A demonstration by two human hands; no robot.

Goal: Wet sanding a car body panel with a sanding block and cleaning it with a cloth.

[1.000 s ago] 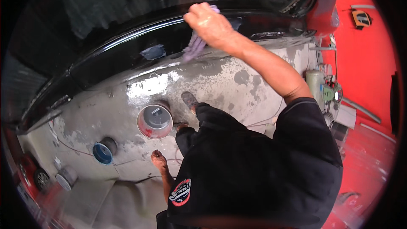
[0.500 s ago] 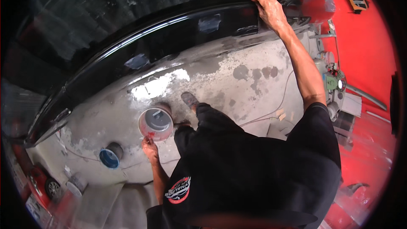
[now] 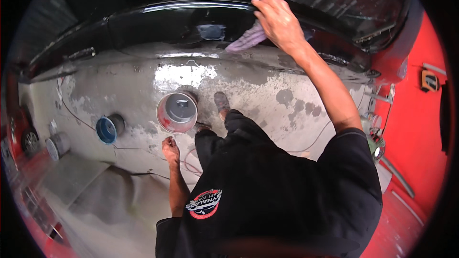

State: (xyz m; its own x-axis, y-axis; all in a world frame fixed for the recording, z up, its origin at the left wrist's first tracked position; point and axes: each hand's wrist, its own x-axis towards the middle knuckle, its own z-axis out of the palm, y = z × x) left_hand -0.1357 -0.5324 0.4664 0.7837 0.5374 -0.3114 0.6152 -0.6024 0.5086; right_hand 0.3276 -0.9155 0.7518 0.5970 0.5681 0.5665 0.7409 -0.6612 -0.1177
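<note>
A black car panel (image 3: 158, 28) with a shiny trim strip runs across the far side, and a dull grey patch (image 3: 211, 32) marks it. My right hand (image 3: 281, 25) reaches up to its upper edge, fingers closed over a pale purple cloth (image 3: 248, 38) that hangs down the panel. Low on the left, my left hand (image 3: 170, 150) hovers with its fingers curled together just short of a large bucket (image 3: 162, 119), apart from its rim. Whatever those fingers hold, if anything, is too small to make out. Greyish liquid shows inside the bucket, and red marks stain its wall.
A blue-lined bucket (image 3: 106, 130) stands farther left on the wet concrete floor (image 3: 248, 81). Grey sheeting (image 3: 81, 181) is heaped at lower left, near a red car (image 3: 21, 134). Hoses cross the floor. To the right are green equipment (image 3: 377, 145) and a red surface (image 3: 411, 129).
The view has shifted along the car. My right hand is now farther left on the panel, and the purple cloth has come into sight. My left hand sits slightly lower, away from the bucket's rim.
</note>
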